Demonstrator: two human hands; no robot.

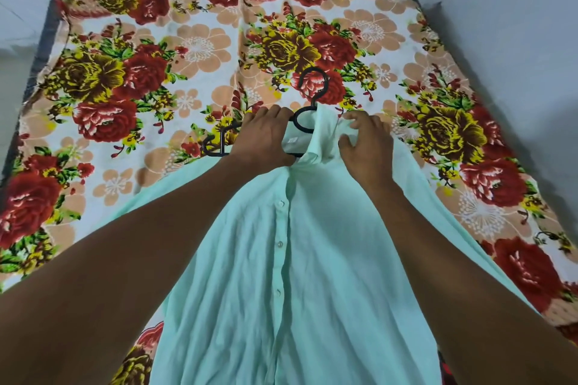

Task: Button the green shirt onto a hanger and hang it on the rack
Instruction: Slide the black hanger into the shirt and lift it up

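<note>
Both bare forearms are reaching in from the bottom edge, crossing over the mint-green shirt (312, 259), which is lying front-up on a floral bedsheet (156, 72) with its hem toward the camera and its collar pointing away. Its placket is running up the middle, and several small buttons (280, 204) are showing along it, apparently fastened, though the topmost part near the collar is bunching in folds and is hard to read.

A black plastic hanger (308, 103) is sitting inside the shirt's neck. Its hook is sticking out past the collar onto the sheet, and its left shoulder end (215, 147) is poking out uncovered beside the left wrist, while the right side is lying hidden under the cloth.

At the collar, the left hand (266, 137) is lying palm-down over the hanger's neck and the left collar edge, its fingers curling over the black bar; how firmly it is gripping cannot be told. The right hand (366, 147) is resting on the right side of the collar, its fingers bending and gathering a fold of green cloth between fingertips and thumb.

Red, yellow and peach flowers are covering the sheet, which is lying over a mattress. Grey floor (516, 25) is showing to the right of it and pale floor to the left.
</note>
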